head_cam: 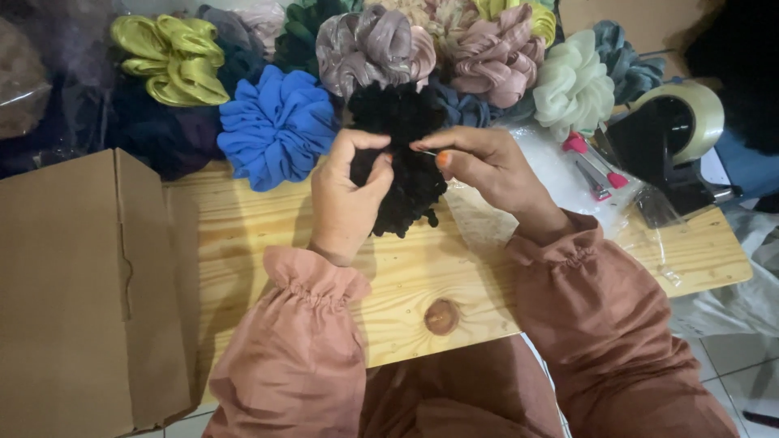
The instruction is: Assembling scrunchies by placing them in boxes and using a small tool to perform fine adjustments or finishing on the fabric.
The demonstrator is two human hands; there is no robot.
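Note:
A black ruffled scrunchie (403, 122) is held up over the wooden table (422, 276). My left hand (345, 199) grips its left side, thumb and fingers curled into the fabric. At the right edge of the scrunchie, my right hand (487, 166) pinches a thin needle or pin between thumb and forefinger. Both wrists wear gathered dusty-pink sleeves.
Behind lie several scrunchies: blue (276, 126), yellow-green (174, 57), silver-mauve (369, 49), pink (495, 53), pale green (572, 85). A brown cardboard box (73, 292) stands at the left. A tape dispenser (673, 130), a pink tool (592, 162) and clear plastic bags (544, 174) lie at the right.

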